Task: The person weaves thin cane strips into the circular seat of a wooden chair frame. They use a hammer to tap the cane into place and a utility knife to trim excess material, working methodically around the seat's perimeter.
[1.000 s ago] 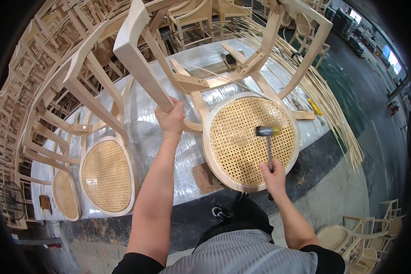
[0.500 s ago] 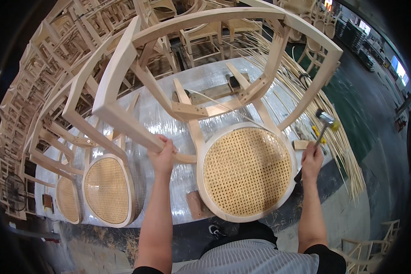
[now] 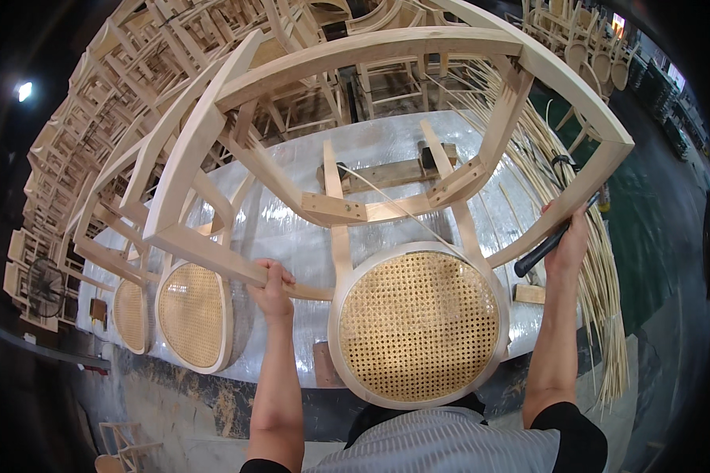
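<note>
A pale wooden chair (image 3: 371,211) lies on the wrapped table in front of me, its frame standing up and its round cane back (image 3: 418,327) facing me. My left hand (image 3: 271,290) is closed around the left wooden leg of the frame. On the other side, my right hand (image 3: 568,243) holds a hammer by its black handle (image 3: 538,256), right against the right leg of the same chair; whether its fingers also press the leg is unclear. The hammer's head is mostly hidden behind the wood. A thin cane strip (image 3: 398,206) runs loosely across the frame.
Two more chairs with cane panels (image 3: 195,315) lie to the left on the table (image 3: 292,355). Long cane strips (image 3: 607,339) run down the right side, near a small wood block (image 3: 530,294). Stacked chair frames (image 3: 126,94) fill the far left, and a fan (image 3: 46,288) stands there.
My right hand has moved up and right with the hammer to the chair's right leg. The hammer has turned, handle end toward me. My left hand keeps its grip, and the view has shifted.
</note>
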Motion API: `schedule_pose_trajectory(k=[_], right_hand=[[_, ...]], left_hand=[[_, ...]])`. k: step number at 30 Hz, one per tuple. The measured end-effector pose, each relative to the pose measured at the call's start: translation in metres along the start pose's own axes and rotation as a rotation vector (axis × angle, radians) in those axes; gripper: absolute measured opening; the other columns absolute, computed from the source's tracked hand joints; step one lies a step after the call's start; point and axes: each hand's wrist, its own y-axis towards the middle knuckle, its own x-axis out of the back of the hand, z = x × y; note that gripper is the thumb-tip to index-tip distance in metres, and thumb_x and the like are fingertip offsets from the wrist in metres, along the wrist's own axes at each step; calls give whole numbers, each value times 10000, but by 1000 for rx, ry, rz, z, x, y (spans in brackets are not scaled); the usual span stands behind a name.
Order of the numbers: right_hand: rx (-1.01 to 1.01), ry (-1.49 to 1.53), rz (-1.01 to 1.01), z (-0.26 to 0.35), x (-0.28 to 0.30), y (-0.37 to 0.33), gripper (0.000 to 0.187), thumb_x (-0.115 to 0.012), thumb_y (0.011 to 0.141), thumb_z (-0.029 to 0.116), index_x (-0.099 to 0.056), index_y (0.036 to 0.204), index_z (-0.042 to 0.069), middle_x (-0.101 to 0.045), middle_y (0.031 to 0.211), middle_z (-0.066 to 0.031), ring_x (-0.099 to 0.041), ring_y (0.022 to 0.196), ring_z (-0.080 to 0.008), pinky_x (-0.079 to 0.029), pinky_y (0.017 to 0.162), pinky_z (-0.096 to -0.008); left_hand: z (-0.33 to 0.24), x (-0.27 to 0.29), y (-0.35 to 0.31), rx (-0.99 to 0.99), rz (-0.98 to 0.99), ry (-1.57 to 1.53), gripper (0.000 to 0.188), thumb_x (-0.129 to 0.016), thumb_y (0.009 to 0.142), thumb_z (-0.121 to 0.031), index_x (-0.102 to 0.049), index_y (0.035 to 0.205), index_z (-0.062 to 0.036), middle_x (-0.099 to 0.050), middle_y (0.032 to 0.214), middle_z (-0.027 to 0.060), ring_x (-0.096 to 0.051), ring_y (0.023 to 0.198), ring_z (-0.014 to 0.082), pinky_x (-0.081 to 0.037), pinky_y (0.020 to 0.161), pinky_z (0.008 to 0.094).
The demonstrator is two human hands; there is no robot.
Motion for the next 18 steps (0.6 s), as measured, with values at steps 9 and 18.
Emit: schedule_pose_trajectory(k=[9,18], right_hand=[[85,-383,-277,1,28,-13,485,-513,1144,426,-695,1135,-24,-747,1085,-157,-721,999,-228,-578,895,-390],[-184,-851,-162,-45,147,-319,255,-586,1118,244,-643,1036,10,-645,752,-38,-579,591,-118,-454,541,-315]], left_hand=[[15,3,-3,-120,42,8,92,-624,986,-43,-561,929,-8,-573,653,66,-548,554,158,-477,546,313],[17,4,1,-152,116,-10,137,-692,1003,-83,-593,940,-13,-573,661,69,-560,522,156,-486,506,302]])
